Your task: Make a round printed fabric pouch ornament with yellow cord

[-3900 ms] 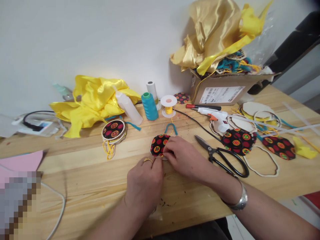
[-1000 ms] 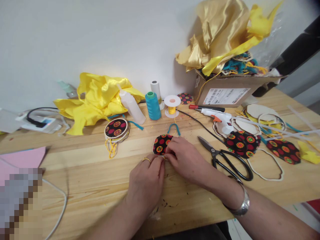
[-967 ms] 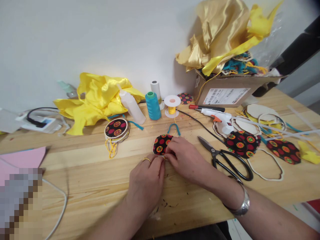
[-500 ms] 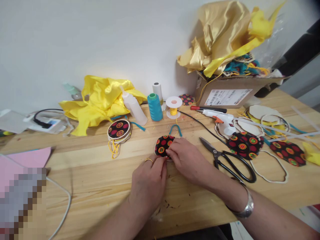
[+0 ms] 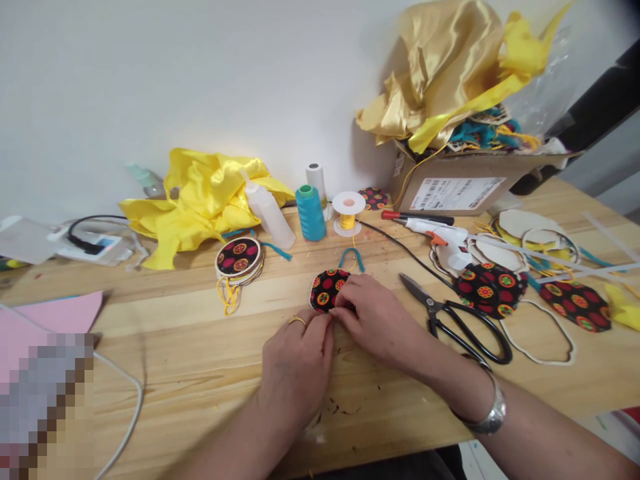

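Note:
A small black fabric-covered piece [image 5: 324, 291] with red and yellow flowers lies on the wooden table [image 5: 200, 347] in front of me, with a teal ribbon loop [image 5: 351, 256] at its far edge. My right hand [image 5: 376, 319] covers its right side, fingers curled and pressing on it. My left hand [image 5: 296, 365], a gold ring on one finger, has its fingertips pinched together at the piece's near edge, where a bit of yellow thread showed earlier. What sits between those fingertips is too small to make out.
Black scissors [image 5: 457, 321] lie just right of my right hand, a glue gun [image 5: 440, 235] behind them. More flowered pieces [image 5: 490, 285], a round stack [image 5: 239, 256], a teal thread cone [image 5: 310, 212], a yellow spool [image 5: 348, 213], yellow cloth [image 5: 200, 200] and a stuffed cardboard box [image 5: 465, 183] stand around.
The view has drifted slightly. Both hands stay at the flowered piece with only small finger movements.

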### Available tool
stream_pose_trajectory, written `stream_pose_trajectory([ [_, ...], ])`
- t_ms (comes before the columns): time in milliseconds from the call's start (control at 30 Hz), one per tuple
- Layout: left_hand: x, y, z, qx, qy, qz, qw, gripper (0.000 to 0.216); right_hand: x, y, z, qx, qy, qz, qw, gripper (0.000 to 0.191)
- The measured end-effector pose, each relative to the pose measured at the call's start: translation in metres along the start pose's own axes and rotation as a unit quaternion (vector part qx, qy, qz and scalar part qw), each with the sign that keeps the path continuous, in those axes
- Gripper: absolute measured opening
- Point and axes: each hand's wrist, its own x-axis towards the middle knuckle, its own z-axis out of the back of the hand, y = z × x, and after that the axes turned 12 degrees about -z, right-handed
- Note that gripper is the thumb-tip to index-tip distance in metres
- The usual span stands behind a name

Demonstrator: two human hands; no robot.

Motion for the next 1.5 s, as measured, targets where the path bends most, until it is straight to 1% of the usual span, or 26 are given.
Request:
stream_pose_trajectory([
  [200,0.001,-0.001,0.002,-0.015,0.011,0.012,1.0,0.018,-0.001,0.001,0.0,-0.014,0.002,0.005,1.0,0.006],
  [333,0.002,0.0,0.009,-0.062,0.021,0.023,0.998,0.017,0.0,0.002,0.001,-0.02,0.007,0.001,1.0,0.006],
  [400,0.005,0.003,0.015,-0.083,0.013,0.022,0.996,0.017,0.001,0.002,0.002,-0.019,0.012,0.002,1.0,0.007],
  [433,0.006,0.005,0.017,-0.084,-0.001,0.024,0.996,0.017,0.001,0.002,0.002,-0.017,0.012,0.005,1.0,0.007],
  [500,0.011,0.011,0.019,-0.075,-0.034,0.008,0.997,0.02,0.0,0.002,0.002,-0.013,0.008,0.01,1.0,0.005],
  [600,0.017,0.018,0.017,-0.094,-0.028,-0.065,0.993,0.019,0.0,0.002,0.0,-0.009,0.003,0.01,1.0,0.005],
  [667,0.019,0.02,0.013,-0.107,-0.021,-0.101,0.989,0.019,0.0,0.001,-0.001,-0.008,0.005,0.011,1.0,0.008],
  [800,0.019,0.022,0.007,-0.116,-0.022,-0.112,0.987,0.017,-0.001,-0.001,0.003,0.02,0.015,0.016,1.0,0.008],
  [900,0.017,0.025,0.006,-0.139,-0.026,-0.11,0.984,0.016,0.0,-0.005,0.013,0.061,0.011,-0.002,0.998,0.014],
  [1000,0.015,0.032,0.007,-0.158,-0.029,-0.085,0.983,0.015,-0.001,-0.011,0.022,0.035,0.002,-0.043,0.998,0.008],
  [1067,0.015,0.037,0.009,-0.153,-0.021,-0.054,0.987,0.021,-0.002,-0.013,0.026,0.01,0.002,-0.069,0.998,0.024],
  [1167,0.014,0.044,0.008,-0.138,0.017,-0.019,0.99,0.046,-0.004,-0.016,0.026,-0.003,-0.002,-0.1,0.995,0.051],
  [1233,0.013,0.047,0.008,-0.144,0.043,-0.001,0.989,0.061,-0.006,-0.017,0.023,-0.002,-0.001,-0.109,0.994,0.06],
  [1300,0.013,0.047,0.007,-0.164,0.066,0.017,0.984,0.066,-0.006,-0.018,0.021,0.004,0.008,-0.111,0.994,0.063],
  [1400,0.014,0.044,0.01,-0.183,0.087,0.042,0.978,0.066,-0.006,-0.019,0.018,0.018,0.026,-0.122,0.992,0.066],
  [1500,0.015,0.042,0.012,-0.177,0.083,0.064,0.979,0.065,-0.004,-0.022,0.017,0.037,0.042,-0.124,0.991,0.066],
])
